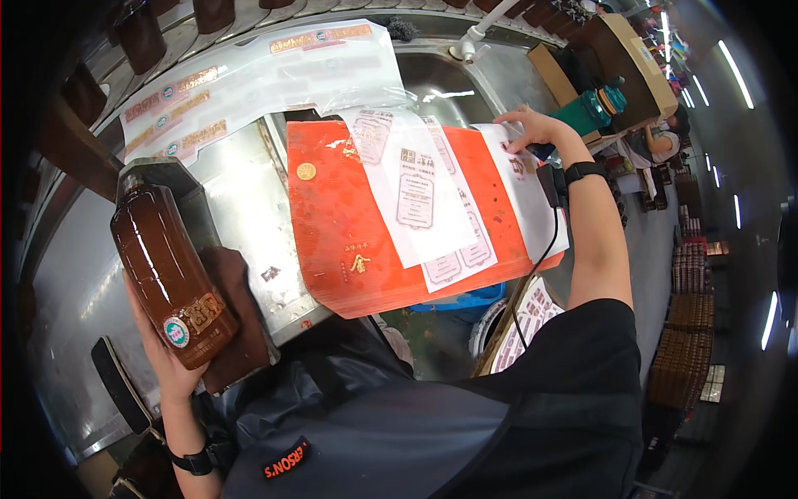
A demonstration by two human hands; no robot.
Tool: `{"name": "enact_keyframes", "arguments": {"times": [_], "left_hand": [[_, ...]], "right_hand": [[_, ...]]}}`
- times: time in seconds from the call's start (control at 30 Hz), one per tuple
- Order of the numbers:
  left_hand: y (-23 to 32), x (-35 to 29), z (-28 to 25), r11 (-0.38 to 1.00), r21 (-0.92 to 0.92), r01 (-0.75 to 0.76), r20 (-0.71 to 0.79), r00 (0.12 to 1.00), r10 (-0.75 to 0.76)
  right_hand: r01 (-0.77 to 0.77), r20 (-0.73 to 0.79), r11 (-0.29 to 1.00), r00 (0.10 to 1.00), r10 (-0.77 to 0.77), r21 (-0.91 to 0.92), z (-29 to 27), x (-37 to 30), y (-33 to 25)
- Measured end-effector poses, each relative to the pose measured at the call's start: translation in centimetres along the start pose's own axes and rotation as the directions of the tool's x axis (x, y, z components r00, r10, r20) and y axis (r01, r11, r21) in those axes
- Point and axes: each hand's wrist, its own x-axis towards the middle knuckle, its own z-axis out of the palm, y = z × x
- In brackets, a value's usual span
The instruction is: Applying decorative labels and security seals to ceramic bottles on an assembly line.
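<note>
On the left, my left hand [172,372] is wrapped around the lower side of a glossy brown bottle [166,266]. The bottle tilts, with a gold label and a round green-and-white sticker near its base. Beside and beneath it is a dark brown padded rest [229,279]. My right hand [536,131] reaches over a white label sheet [532,195] on the right side of an orange-red stack of flat sheets [332,216]. Its fingers are apart, thumb and fingertips near the sheet's upper part. White sheets with pinkish printed labels [416,200] lie across the middle of the stack.
A clear sheet of gold labels [274,79] spreads behind, next to a metal sink [440,83]. Brown bottles [140,37] line a conveyor at the back. A green drink bottle [582,112] and cardboard box [619,62] stand right. A black cable [540,262] hangs near my right arm.
</note>
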Motion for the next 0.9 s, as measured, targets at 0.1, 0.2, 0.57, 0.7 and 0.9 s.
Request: {"name": "enact_keyframes", "arguments": {"times": [0.1,0.2,0.57,0.7,0.9], "left_hand": [[0.1,0.0,-0.5,0.998,0.054,-0.019,0.031,0.999,0.017],[0.2,0.0,-0.3,0.999,0.034,-0.003,0.012,1.0,0.003],[1.1,-0.2,-1.0,0.986,-0.148,0.074,0.04,0.997,-0.069],[2.4,1.5,-1.2,0.994,-0.11,0.004,0.158,0.987,0.013],[2.4,1.7,-1.5,0.985,-0.169,-0.029,0.194,0.979,0.062]], "right_hand": [[0.006,-0.042,1.0,0.999,-0.006,-0.004,-0.2,0.4,0.6],[-0.063,-0.024,0.993,0.998,0.065,0.102,-0.5,1.0,0.5],[-0.112,-0.652,0.994,0.754,0.079,-0.009,0.0,2.8,-3.8],[0.197,-0.787,0.977,0.589,-0.184,-0.081,-1.6,0.5,-10.4],[0.789,-0.622,0.545,0.584,-0.521,0.284,0.9,-9.6,-32.1]]}}
